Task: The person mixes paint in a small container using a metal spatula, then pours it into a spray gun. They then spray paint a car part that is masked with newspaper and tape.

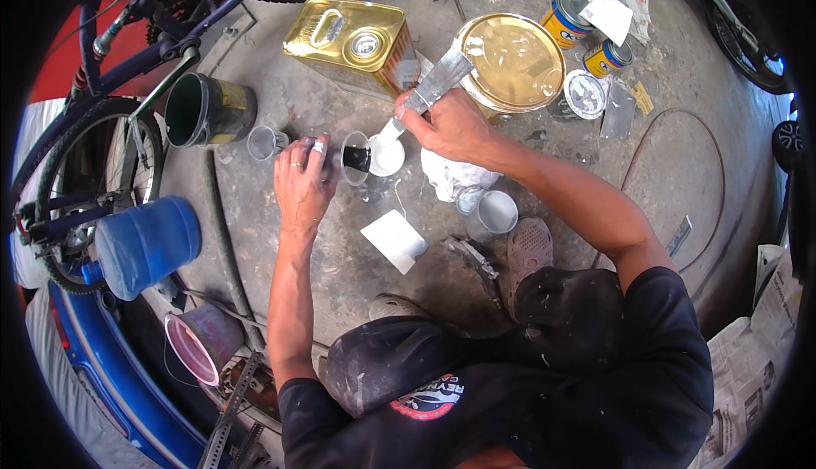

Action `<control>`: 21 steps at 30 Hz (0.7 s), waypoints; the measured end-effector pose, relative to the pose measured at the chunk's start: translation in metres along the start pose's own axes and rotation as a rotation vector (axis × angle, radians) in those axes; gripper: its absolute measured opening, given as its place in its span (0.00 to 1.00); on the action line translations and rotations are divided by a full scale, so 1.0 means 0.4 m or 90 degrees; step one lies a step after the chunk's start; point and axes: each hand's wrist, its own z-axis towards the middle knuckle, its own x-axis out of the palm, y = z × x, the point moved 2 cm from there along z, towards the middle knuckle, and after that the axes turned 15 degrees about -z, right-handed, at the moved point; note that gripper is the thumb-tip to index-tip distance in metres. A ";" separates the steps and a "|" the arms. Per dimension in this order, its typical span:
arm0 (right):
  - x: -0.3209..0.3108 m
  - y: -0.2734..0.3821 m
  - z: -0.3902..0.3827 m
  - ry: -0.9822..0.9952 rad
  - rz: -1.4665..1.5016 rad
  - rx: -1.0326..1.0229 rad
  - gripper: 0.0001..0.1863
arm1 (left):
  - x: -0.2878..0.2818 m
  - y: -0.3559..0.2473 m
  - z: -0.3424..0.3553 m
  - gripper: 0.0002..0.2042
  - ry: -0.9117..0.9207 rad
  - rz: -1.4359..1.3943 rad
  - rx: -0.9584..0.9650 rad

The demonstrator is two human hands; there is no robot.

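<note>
My left hand (306, 176) grips a clear plastic cup (357, 160) of dark liquid, tilted beside a small white cup (389, 158) with pale contents. My right hand (446, 129) is closed on a flat metal spatula (443, 76), whose white-coated lower end reaches into the white cup. An empty-looking clear cup (265, 143) stands left of my left hand. To the right lie a crumpled white cloth (449, 172) and a cup of pale grey material (497, 212). A folded white card (393, 240) lies below the white cup.
A gold rectangular can (336, 40), gold-lidded tub (510, 57) and small cans (565, 20) stand ahead. A dark bucket (204, 112), blue jug (149, 244), bicycle (106, 57) and pink bucket (202, 341) are on the left. A hose (690, 121) and newspapers (756, 354) lie right.
</note>
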 end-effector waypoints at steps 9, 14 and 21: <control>0.001 0.000 0.001 -0.001 -0.009 -0.003 0.17 | -0.003 -0.002 0.002 0.35 -0.002 0.006 0.011; 0.002 0.000 0.001 -0.005 -0.012 -0.009 0.17 | -0.004 -0.002 0.003 0.35 -0.002 0.006 0.016; 0.004 -0.002 0.002 -0.008 -0.006 -0.018 0.17 | -0.002 -0.002 0.004 0.35 -0.007 0.009 0.005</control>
